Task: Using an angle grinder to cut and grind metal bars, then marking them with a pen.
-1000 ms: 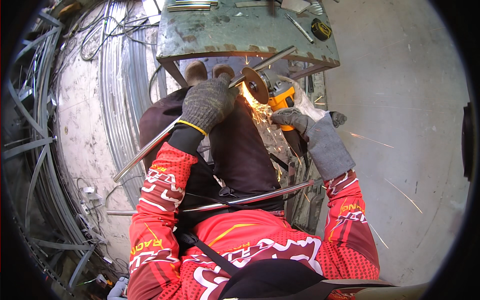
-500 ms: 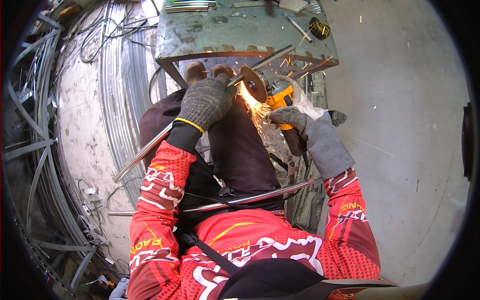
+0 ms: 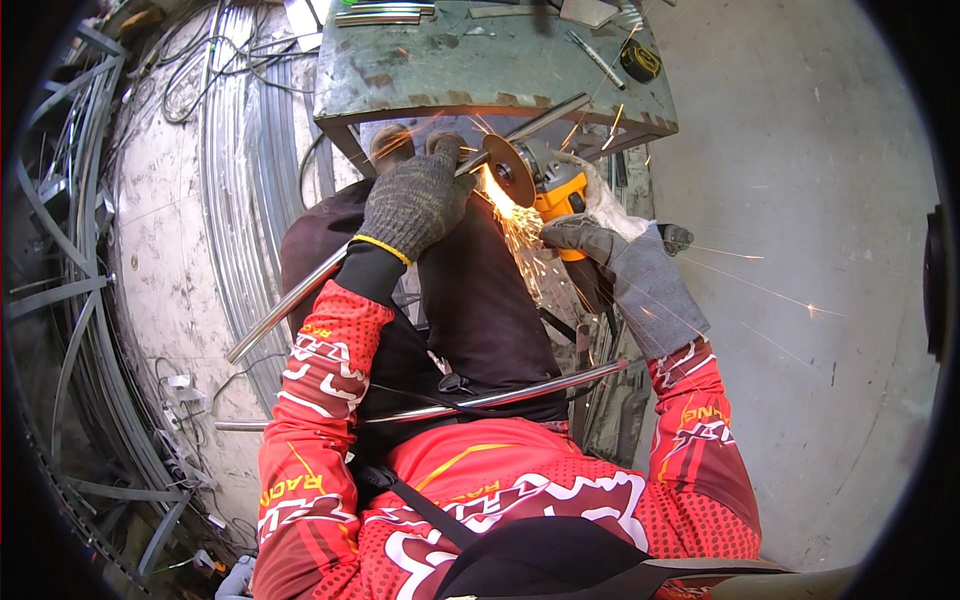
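Observation:
My left hand (image 3: 415, 203), in a dark grey knit glove, is closed around a shiny metal tube (image 3: 295, 303) that slants across my thighs up to the table edge. In my right hand (image 3: 592, 232), gloved in grey, is a yellow and black angle grinder (image 3: 562, 195). Its brown cutting disc (image 3: 509, 171) meets the tube just right of my left hand. Bright sparks (image 3: 515, 222) spray down and toward me from the contact. A second shiny tube (image 3: 480, 401) lies across my lap. The disc hides the exact cut.
A worn green metal table (image 3: 470, 75) stands ahead, bearing short metal tubes (image 3: 385, 15), a marker-like stick (image 3: 596, 60) and a black-yellow tape measure (image 3: 640, 60). Long metal bars (image 3: 225, 160) and cables (image 3: 180, 95) lie on the left floor, beside a metal rack (image 3: 75, 290).
The spark spray has changed shape, reaching farther down, with streaks flying right past my right hand. Both hands, the tube and the grinder hold nearly the same place.

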A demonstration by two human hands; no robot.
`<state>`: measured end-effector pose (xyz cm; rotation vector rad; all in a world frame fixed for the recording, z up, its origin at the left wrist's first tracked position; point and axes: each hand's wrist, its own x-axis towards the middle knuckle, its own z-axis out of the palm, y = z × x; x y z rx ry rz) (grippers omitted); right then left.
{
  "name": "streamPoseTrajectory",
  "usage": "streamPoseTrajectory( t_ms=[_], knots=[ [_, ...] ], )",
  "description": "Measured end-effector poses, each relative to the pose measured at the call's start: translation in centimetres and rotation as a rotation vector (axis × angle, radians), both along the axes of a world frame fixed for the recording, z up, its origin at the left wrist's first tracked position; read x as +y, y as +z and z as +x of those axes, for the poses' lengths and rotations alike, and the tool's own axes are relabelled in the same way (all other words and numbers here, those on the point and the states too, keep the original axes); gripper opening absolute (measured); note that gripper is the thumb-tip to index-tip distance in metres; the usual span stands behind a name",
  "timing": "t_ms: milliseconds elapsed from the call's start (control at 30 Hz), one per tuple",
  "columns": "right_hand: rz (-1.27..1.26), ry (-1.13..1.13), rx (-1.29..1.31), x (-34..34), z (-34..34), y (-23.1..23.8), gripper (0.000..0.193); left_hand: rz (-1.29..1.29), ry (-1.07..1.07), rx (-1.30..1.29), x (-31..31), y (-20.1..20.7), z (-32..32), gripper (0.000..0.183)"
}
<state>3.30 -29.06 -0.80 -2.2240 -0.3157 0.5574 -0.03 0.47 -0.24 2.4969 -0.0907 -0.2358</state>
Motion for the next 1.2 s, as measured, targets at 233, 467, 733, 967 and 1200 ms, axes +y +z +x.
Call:
streamPoseTrajectory(
  t_ms=[233, 467, 733, 967, 1200],
  knots=[
    [0.051, -0.023, 0.009, -0.6, 0.3, -0.9, 0.112, 0.059, -0.042, 0.03, -0.1, -0.1, 0.1, 0.047],
    [0.194, -0.095, 0.188, -0.1, 0.4, -0.5, 0.114, 0.085, -0.033, 0.083, 0.0, 0.5, 0.2, 0.044],
    [0.15, -0.067, 0.015, 1.7, 1.1, 1.0, 0.113, 0.12, -0.047, 0.085, -0.2, 1.6, 0.0, 0.043],
    [0.318, -0.257, 0.241, 0.7, 1.8, -0.5, 0.113, 0.109, -0.048, 0.11, -0.9, 1.1, 0.2, 0.049],
    [0.32, -0.286, 0.224, 2.2, 1.2, 2.4, 0.106, 0.135, -0.071, 0.072, -1.1, 1.7, 0.1, 0.046]
  ],
)
